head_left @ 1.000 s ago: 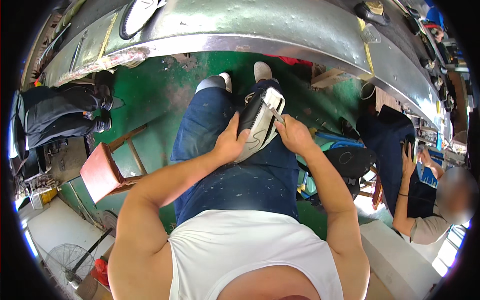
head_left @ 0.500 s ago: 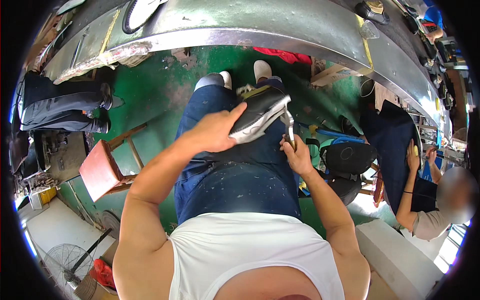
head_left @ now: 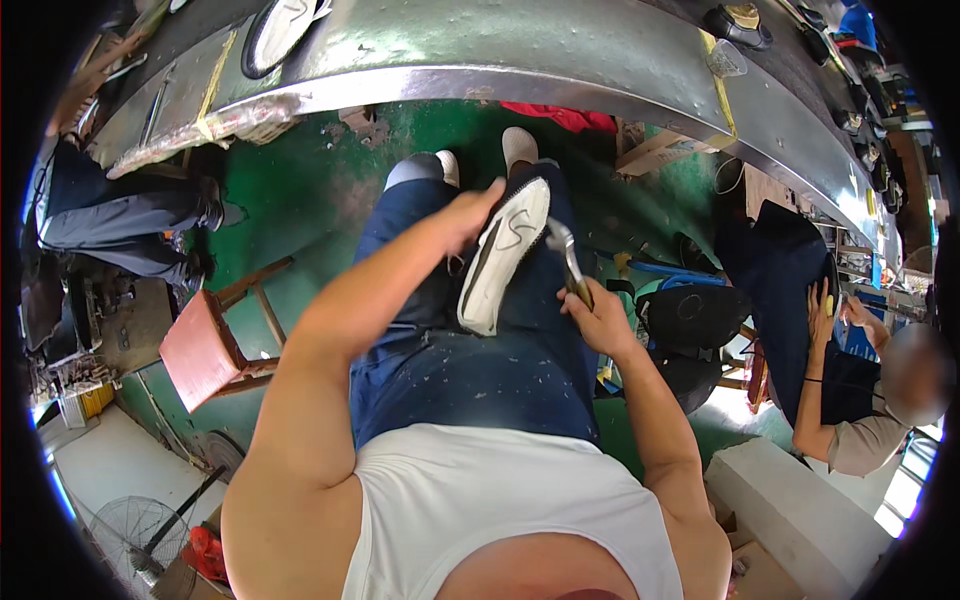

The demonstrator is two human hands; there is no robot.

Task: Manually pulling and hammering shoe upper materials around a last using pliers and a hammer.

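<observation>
A shoe [head_left: 508, 255] lies over my thighs with its pale underside up, a dark squiggle marked across it and its dark edge showing. My left hand [head_left: 468, 218] is at its far left side, fingers against the edge; the hand is slightly blurred and partly hidden by the shoe. In my right hand [head_left: 597, 312] is a pair of metal pincers [head_left: 566, 247], gripped by the handle. Their curved head sits just right of the shoe, apart from it as far as I can see.
A metal-edged workbench [head_left: 480, 75] crosses ahead, with another shoe [head_left: 283, 35] on it. To the left stand a red-seated stool [head_left: 207, 350] and a person in dark trousers [head_left: 125, 230]. A co-worker [head_left: 850, 400] sits at right, near a black seat [head_left: 692, 312].
The shoe has turned over from its black upper side to its pale underside. My left hand has shifted up and right along it. The pincers have come away from its edge.
</observation>
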